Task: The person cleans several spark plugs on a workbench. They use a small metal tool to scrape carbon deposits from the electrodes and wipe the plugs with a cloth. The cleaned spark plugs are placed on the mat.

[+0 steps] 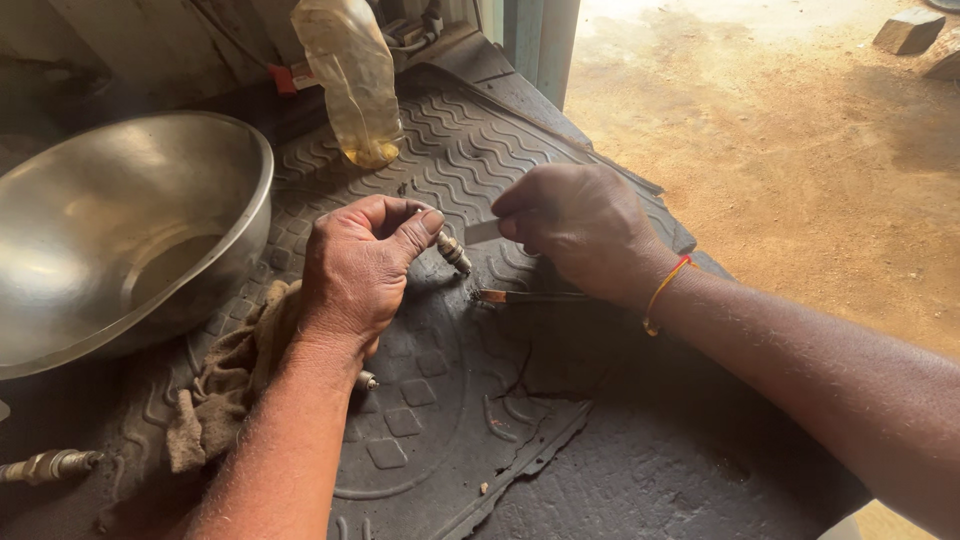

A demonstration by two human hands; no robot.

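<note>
While both forearms reach in from the lower edge of the view, the hands meet above the middle of a ribbed rubber mat (pixel 470 150) that covers the table. Left hand (pixel 355 270): wrist bent, knuckles up, fingers curled into a loose fist, thumb pressed against the forefinger and pinching the upper end of a spark plug (pixel 453 251). The plug slants down to the right, its lower end just above the mat. Right hand (pixel 580 230): palm down, fingers folded together and clamped on a small pale strip (pixel 483 231), whose free end points left and lies just beside the plug; whether it touches cannot be told. An orange thread (pixel 662 292) circles the right wrist. Under this hand a thin brush (pixel 530 296) rests on the mat. A brown rag (pixel 225 385) lies beneath the left forearm, and a second plug (pixel 366 380) shows just beside that arm. A steel bowl (pixel 110 230) stands at left, a plastic bottle (pixel 350 75) behind the hands, and a third plug (pixel 45 466) near the lower left corner.
</note>
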